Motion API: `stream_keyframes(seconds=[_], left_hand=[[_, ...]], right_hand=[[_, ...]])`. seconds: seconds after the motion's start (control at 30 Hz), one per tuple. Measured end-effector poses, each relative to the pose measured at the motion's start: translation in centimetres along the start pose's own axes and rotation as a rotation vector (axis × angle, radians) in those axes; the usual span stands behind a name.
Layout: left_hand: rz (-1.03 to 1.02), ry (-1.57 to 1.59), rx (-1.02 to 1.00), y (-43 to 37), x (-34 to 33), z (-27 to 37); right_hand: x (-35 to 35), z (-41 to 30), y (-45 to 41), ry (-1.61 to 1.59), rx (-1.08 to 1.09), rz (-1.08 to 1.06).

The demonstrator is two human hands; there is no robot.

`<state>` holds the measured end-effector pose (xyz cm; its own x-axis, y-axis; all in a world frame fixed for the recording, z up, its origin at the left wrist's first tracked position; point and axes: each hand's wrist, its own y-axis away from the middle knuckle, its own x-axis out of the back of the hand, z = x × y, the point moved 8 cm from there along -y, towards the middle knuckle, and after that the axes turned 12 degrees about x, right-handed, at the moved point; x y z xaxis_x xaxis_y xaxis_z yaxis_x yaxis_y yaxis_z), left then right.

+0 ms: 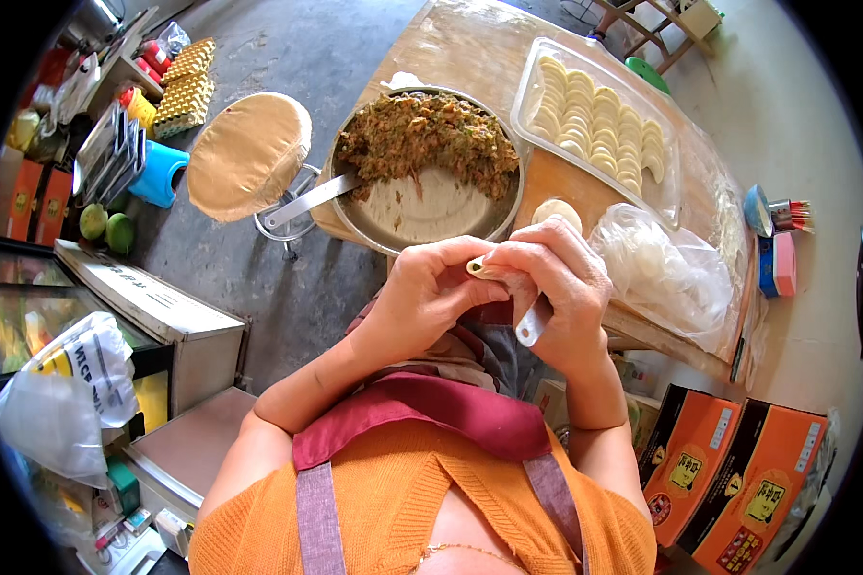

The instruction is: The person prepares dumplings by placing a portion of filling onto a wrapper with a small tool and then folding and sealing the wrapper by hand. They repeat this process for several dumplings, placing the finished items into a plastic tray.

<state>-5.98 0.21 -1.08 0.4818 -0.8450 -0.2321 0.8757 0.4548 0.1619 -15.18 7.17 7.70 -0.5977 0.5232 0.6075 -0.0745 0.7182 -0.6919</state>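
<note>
Between my fingers is a dumpling (480, 268) of pale dough, folded, with a bit of green filling showing at its near end. My left hand (439, 287) pinches its edge. My right hand (564, 280) holds the dumpling too, and a metal filling spatula (531, 328) pokes out below its palm. Just beyond my hands stands a round metal basin (431, 208) with chopped filling (424, 136) heaped at its far side; a metal-handled tool (313, 201) rests over its left rim. A round dough wrapper (557, 213) lies beyond my right hand, beside a clear plastic bag (661, 266) with pale contents.
On the wooden table (467, 36), a clear tray (528, 93) holds rows of overlapping pale dough pieces. A cloth-covered round stool (248, 154) stands left of the basin. Orange boxes (748, 481) sit at lower right, a blue bowl (757, 210) at far right, a glass-fronted cabinet (57, 316) at left.
</note>
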Motion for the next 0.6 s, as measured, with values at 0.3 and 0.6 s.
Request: stream_keyframes(seconds=[0.3,0.6], left_hand=[[-0.111,0.273,0.039,-0.6,-0.5,-0.7],[-0.061,0.149,0.055,-0.6,-0.5,-0.5]], right_hand=[[0.6,0.9,0.1,-0.026,-0.043,0.038],[0.6,2.2,0.3,-0.080,-0.204,-0.004]])
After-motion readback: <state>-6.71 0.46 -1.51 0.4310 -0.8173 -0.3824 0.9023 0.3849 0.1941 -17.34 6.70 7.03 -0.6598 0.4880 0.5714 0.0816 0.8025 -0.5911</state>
